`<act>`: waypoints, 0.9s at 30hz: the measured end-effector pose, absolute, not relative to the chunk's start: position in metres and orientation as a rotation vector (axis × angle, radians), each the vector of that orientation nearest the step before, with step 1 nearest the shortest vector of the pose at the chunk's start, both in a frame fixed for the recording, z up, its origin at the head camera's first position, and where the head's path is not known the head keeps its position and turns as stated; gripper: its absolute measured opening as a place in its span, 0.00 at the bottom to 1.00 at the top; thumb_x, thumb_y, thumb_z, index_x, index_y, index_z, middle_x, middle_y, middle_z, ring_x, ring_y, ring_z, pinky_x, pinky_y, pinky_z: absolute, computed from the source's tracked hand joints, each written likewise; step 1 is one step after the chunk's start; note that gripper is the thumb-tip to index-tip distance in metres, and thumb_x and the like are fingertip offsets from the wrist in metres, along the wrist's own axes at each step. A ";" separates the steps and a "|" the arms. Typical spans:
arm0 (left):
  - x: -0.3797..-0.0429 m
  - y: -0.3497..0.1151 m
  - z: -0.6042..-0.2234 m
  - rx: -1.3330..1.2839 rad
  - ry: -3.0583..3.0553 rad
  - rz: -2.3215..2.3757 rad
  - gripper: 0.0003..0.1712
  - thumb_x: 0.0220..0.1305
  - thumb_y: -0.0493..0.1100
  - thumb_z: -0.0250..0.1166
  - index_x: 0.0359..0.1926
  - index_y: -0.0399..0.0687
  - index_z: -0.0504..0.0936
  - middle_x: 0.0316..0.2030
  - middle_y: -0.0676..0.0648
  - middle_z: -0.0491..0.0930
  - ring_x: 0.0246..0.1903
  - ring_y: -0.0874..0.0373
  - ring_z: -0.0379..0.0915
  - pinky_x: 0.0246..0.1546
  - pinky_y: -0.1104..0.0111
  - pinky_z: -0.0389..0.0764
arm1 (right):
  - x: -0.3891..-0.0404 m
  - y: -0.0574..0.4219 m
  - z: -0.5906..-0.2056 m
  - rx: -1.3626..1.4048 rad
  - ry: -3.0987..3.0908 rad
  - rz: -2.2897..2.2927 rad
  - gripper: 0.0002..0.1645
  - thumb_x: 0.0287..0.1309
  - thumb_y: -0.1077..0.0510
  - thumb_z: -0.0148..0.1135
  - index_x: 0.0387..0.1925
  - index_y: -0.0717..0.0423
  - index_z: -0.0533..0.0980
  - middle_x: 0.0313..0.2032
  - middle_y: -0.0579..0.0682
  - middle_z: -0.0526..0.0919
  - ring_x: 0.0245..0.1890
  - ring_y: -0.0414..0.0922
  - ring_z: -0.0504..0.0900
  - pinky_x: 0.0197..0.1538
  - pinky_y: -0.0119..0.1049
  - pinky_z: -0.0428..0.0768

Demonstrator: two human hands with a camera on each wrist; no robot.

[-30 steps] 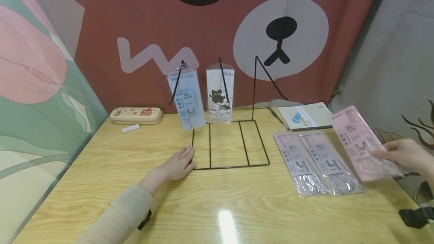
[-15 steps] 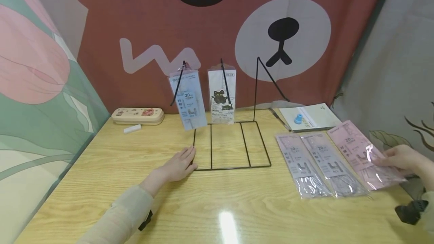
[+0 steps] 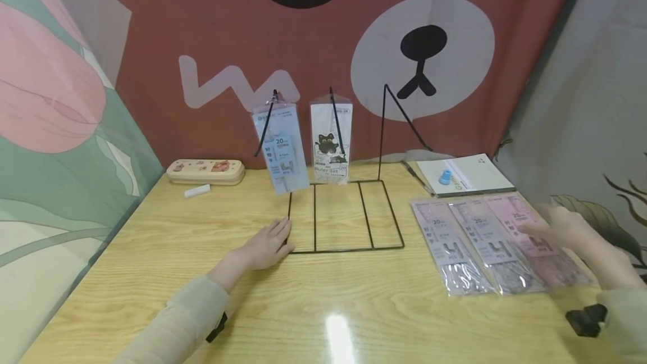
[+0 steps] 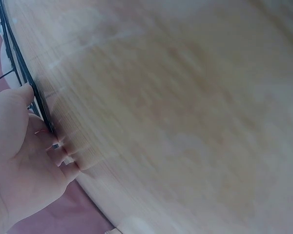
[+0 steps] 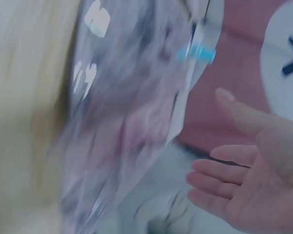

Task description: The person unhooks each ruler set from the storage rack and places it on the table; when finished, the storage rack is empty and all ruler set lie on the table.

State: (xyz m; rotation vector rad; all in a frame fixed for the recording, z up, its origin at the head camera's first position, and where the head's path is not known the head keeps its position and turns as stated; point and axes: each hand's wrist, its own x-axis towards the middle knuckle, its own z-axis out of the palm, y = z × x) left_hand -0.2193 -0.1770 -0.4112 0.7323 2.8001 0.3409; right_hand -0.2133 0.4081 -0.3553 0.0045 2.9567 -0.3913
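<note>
My left hand [image 3: 267, 245] rests at the front left corner of a black wire rack [image 3: 371, 215], its fingers along the side rod. In the left wrist view the thumb is right at the black rod [image 4: 30, 80] and the fingertips touch the table. My right hand [image 3: 568, 229], blurred, is over a pink ruler packet [image 3: 543, 246]; in the right wrist view its fingers spread with nothing between them. Two more pale pink packets [image 3: 445, 246] lie beside it. On the rack hang a blue ruler packet [image 3: 283, 150] and a white cat-print ruler set [image 3: 331, 139]; its right hook [image 3: 406, 119] is bare.
A cream pencil case [image 3: 206, 172] and a white eraser [image 3: 197, 191] lie at the back left. Behind the packets, a notebook [image 3: 480, 170] carries a small blue item [image 3: 445, 177], with a black pen [image 3: 417, 177] beside it. A printed curtain [image 3: 227, 27] closes off the back.
My right hand has lowered the pink packet onto the table beside the other two, let go and moved up and left. The left hand has stayed at the rack's corner.
</note>
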 end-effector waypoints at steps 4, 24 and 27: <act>-0.219 -0.177 -0.411 0.731 2.801 0.342 0.37 0.74 0.52 0.44 0.71 0.31 0.47 0.72 0.33 0.44 0.72 0.37 0.40 0.69 0.44 0.49 | -0.216 0.364 -0.350 -0.134 2.999 -0.525 0.55 0.62 0.38 0.54 0.66 0.78 0.44 0.58 0.85 0.56 0.56 0.81 0.57 0.53 0.73 0.62; -0.220 -0.177 -0.412 0.736 2.809 0.326 0.37 0.74 0.52 0.44 0.71 0.31 0.47 0.72 0.33 0.44 0.71 0.36 0.40 0.70 0.44 0.49 | -0.225 0.220 -0.379 -0.708 2.852 -0.761 0.50 0.60 0.48 0.60 0.66 0.79 0.49 0.66 0.77 0.52 0.67 0.72 0.51 0.67 0.63 0.52; -0.220 -0.177 -0.413 0.738 2.809 0.321 0.37 0.74 0.52 0.44 0.71 0.31 0.47 0.72 0.33 0.44 0.72 0.36 0.40 0.70 0.44 0.49 | -0.226 0.208 -0.386 -0.744 2.841 -0.732 0.50 0.60 0.48 0.61 0.65 0.81 0.49 0.65 0.78 0.53 0.66 0.71 0.53 0.67 0.62 0.53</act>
